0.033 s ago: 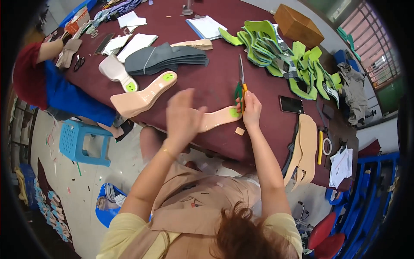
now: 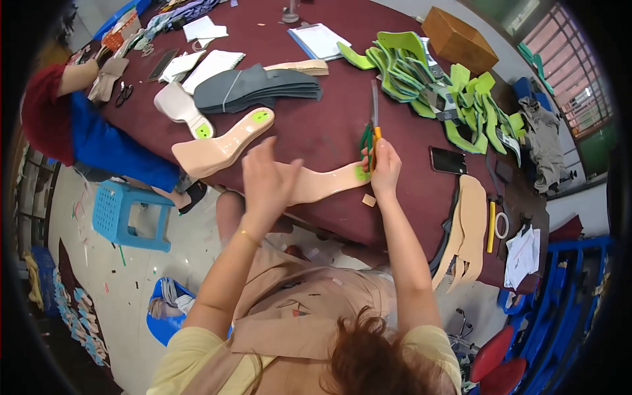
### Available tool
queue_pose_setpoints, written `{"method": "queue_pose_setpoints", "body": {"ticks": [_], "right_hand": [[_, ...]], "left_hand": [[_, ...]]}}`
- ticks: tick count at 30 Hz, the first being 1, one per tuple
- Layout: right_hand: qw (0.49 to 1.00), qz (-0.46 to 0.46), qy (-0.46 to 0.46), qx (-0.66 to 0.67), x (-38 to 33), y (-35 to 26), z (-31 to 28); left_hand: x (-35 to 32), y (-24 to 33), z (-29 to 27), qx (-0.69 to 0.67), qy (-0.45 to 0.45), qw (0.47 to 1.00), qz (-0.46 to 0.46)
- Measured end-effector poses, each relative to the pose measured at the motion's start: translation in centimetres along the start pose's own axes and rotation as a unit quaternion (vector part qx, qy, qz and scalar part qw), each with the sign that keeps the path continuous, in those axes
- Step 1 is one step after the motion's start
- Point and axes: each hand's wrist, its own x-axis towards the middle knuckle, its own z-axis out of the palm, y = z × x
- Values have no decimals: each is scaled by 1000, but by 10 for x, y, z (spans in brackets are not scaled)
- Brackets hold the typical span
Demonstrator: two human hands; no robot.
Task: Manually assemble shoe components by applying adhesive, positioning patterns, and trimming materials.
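My left hand (image 2: 268, 184), fingers spread and slightly blurred, hovers over the heel end of a glossy peach shoe insole (image 2: 324, 185), hiding part of it. A bright green patch (image 2: 361, 173) marks the insole's other end. Beside that patch, my right hand (image 2: 386, 166) is closed around green-handled scissors (image 2: 375, 105), blades pointing away from me. A slim yellow-orange shaft (image 2: 377, 134) also shows in that grip; its kind is unclear. Near my right wrist lies a small tan square (image 2: 368, 200). To the left rest a stack of peach insoles (image 2: 220, 146) and a paler insole (image 2: 176, 104).
Grey cut pieces (image 2: 257, 92) lie banded beyond the insoles. Green-edged pieces (image 2: 408, 72) pile up at far right, near a phone (image 2: 447, 160). Tan pieces (image 2: 464, 230) hang over the table's near right edge. Another person's blue-clothed leg (image 2: 122, 151) is at left, by a blue stool (image 2: 131, 214).
My left hand has shifted left along the insole, uncovering more of it, and its fingers look more spread. My right hand still holds the scissors. The whole view has shifted slightly.
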Motion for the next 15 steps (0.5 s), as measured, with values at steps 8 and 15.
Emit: {"method": "queue_pose_setpoints", "body": {"ticks": [8,15], "right_hand": [[995,27,-13,97,-49,22,62],[995,68,-42,53,-52,15,66]], "left_hand": [[-21,-41,21,-198,-159,940,-226],[-23,-39,23,-168,-135,941,-260]]}}
